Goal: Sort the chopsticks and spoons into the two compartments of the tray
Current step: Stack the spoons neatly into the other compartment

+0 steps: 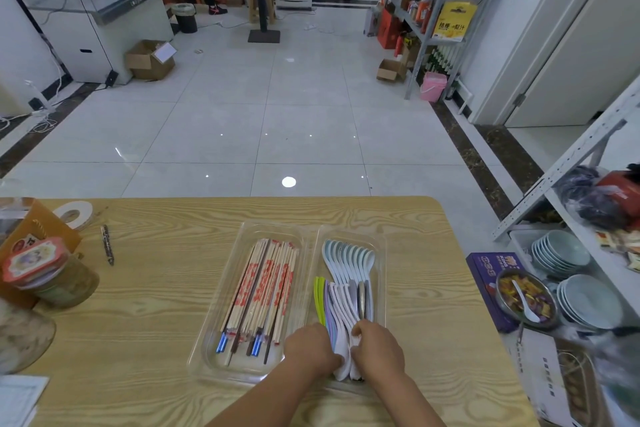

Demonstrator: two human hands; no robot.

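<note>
Both tray point(273, 225) compartments are filled, chopsticks point(263, 288) done; left grip point(310, 348) and right grip point(379, 347) clasp the last spoons point(349, 263).

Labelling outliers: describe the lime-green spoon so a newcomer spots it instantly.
On the wooden table, find the clear tray and take its right compartment, holding the spoons. The lime-green spoon lies at that pile's left edge, beside purple and white handles; nothing else there is green.
</note>
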